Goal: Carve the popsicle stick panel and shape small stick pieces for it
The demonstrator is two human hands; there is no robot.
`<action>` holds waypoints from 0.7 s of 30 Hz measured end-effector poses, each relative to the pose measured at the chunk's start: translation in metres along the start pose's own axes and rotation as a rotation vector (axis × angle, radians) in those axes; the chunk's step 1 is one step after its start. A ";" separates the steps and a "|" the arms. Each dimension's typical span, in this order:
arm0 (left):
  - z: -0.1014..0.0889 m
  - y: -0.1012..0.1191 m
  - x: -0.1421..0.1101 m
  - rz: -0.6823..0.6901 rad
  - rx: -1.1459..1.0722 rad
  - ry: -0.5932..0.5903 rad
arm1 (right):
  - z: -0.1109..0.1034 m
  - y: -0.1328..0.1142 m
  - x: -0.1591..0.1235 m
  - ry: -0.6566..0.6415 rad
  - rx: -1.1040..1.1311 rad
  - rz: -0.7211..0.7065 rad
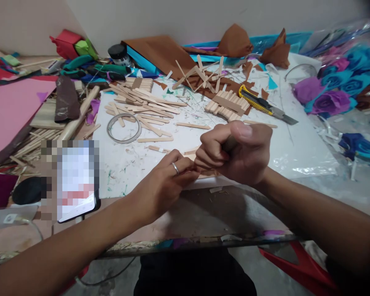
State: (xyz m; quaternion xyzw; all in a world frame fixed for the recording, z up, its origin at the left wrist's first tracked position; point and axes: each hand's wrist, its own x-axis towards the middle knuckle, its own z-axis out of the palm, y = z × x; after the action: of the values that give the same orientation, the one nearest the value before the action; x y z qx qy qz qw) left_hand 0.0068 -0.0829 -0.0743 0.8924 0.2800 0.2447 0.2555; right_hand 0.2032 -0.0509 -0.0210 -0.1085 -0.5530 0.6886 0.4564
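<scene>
My left hand point(163, 183), with a ring on one finger, rests on the white work board point(296, 144) and pinches the end of a wooden craft stick point(191, 153) near the board's front edge. My right hand point(236, 152) is curled into a fist right beside it, thumb on top, fingers wrapped round something dark that I cannot make out. The two hands touch at the fingertips. A loose heap of wooden sticks point(142, 109) lies further back on the board, left of centre.
A yellow utility knife point(262, 106) lies behind the hands, next to a glued stick panel point(228, 106). A tape ring point(123, 128), green pliers point(111, 70), pink paper point(12, 111), brown paper scraps and paper roses point(329, 96) surround the board. A phone point(75, 181) lies at left.
</scene>
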 end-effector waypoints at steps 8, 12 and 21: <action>0.000 0.004 -0.002 -0.206 -0.184 0.050 | 0.008 -0.001 -0.002 0.135 0.000 0.067; 0.001 0.005 -0.001 -0.210 -0.212 0.051 | 0.013 -0.005 -0.002 0.181 0.029 0.144; -0.002 0.006 0.000 -0.170 -0.258 0.053 | 0.010 -0.001 -0.008 0.123 0.028 0.089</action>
State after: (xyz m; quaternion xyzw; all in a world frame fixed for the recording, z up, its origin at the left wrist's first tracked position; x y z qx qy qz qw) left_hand 0.0079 -0.0861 -0.0688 0.8184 0.3275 0.2797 0.3805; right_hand 0.2018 -0.0635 -0.0196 -0.1687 -0.5086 0.7079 0.4601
